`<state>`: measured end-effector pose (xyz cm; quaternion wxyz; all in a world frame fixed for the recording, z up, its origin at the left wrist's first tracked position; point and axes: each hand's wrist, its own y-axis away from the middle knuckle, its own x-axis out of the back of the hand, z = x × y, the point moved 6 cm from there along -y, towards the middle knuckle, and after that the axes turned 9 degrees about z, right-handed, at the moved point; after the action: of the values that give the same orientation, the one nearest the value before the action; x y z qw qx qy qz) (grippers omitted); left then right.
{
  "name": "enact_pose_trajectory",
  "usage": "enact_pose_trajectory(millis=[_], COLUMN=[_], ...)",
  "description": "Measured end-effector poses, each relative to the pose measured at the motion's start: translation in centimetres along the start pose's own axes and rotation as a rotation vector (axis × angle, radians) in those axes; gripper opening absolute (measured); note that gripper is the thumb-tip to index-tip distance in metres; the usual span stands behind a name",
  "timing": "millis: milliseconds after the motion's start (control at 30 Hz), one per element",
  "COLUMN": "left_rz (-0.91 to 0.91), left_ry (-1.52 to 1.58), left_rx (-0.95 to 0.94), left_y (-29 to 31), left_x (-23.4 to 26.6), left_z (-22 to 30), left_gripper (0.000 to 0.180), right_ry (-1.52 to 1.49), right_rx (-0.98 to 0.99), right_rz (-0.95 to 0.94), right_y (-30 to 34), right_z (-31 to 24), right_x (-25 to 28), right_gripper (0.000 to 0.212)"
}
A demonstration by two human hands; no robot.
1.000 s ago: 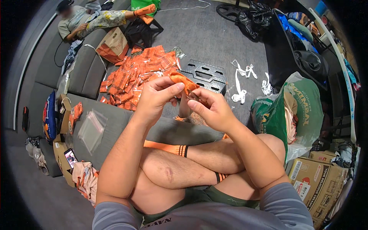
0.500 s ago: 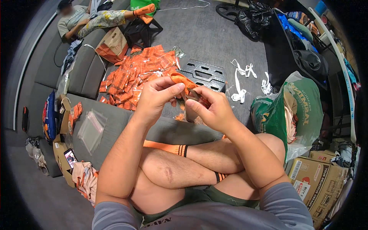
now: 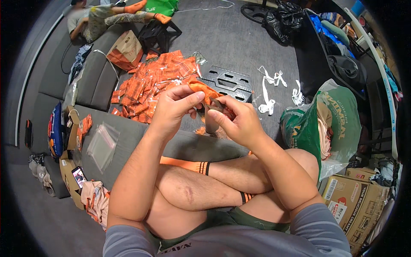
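Above my crossed legs, an orange cloth piece (image 3: 205, 90) is stretched between my two hands. My left hand (image 3: 174, 107) pinches its left end between thumb and fingers. My right hand (image 3: 237, 118) is closed at the cloth's right end, thumb pressed toward the fingers. From under the right thumb a grey, flat, blade-like tool (image 3: 211, 123) points downward; its handle is hidden in the hand, so its exact kind does not show. The cloth's lower part is hidden behind the fingers.
Beyond my hands lies a heap of orange clear-wrapped packets (image 3: 158, 81), beside a black folding stool (image 3: 227, 81). Clear plastic sleeves (image 3: 102, 145) lie on the sofa at left. A green bag (image 3: 338, 124) and a cardboard box (image 3: 355, 210) stand at right. Another person (image 3: 92, 25) reclines far left.
The orange cloth has shifted slightly and shows more of its surface between my hands. My hands stay nearly in place. The other person's legs have moved apart.
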<state>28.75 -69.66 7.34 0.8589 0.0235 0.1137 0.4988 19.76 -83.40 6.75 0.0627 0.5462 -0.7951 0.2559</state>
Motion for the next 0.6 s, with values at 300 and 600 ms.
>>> enact_pose_trajectory(millis=[300,600], left_rz=[0.015,0.005], left_ry=[0.007,0.028], left_rx=[-0.012,0.003], left_y=[-0.02,-0.07], left_x=[-0.01,-0.03], left_z=[0.05,-0.09], left_gripper=[0.018,0.016], right_ry=[0.013,-0.018], right_rx=[0.042,0.018], right_rz=[0.02,0.019], right_y=[-0.06,-0.04], right_z=[-0.6,-0.24], right_x=[0.23,0.14], right_gripper=[0.024,0.024])
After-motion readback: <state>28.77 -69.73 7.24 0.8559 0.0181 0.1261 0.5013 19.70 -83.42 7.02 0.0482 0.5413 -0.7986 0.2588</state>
